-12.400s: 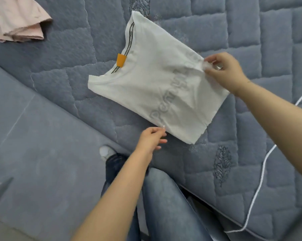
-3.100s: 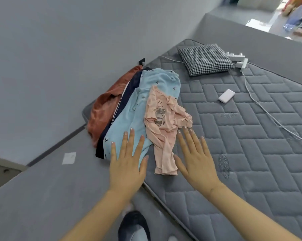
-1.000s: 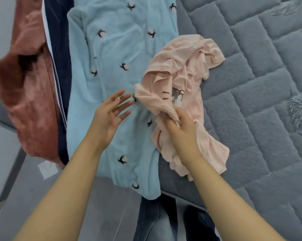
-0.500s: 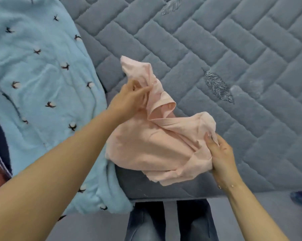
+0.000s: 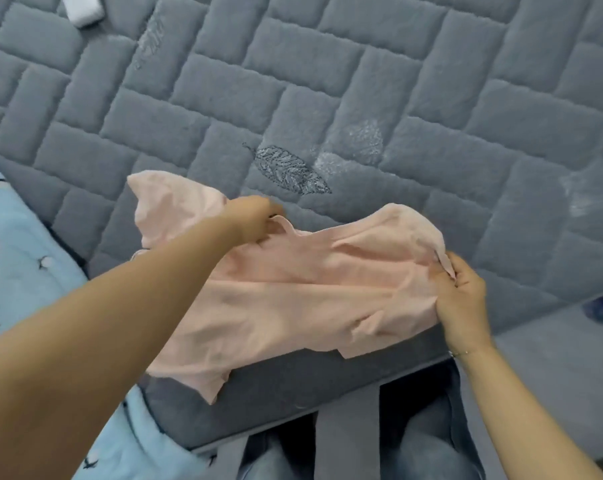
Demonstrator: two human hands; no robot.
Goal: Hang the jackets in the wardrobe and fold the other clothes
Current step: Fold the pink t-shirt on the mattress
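item: pink top, thin, soft and limp, judged light; was spread creased at the mattress edge, hem overhanging. was pinched near the neckline by the left hand, gripped at one side by the right hand. best held at shoulders or seams.

No text, label, brand, number or sign can be read here. The grey quilted mattress carries only a stitched leaf motif, with no lettering, and the pink garment shows plain fabric on the side facing up.
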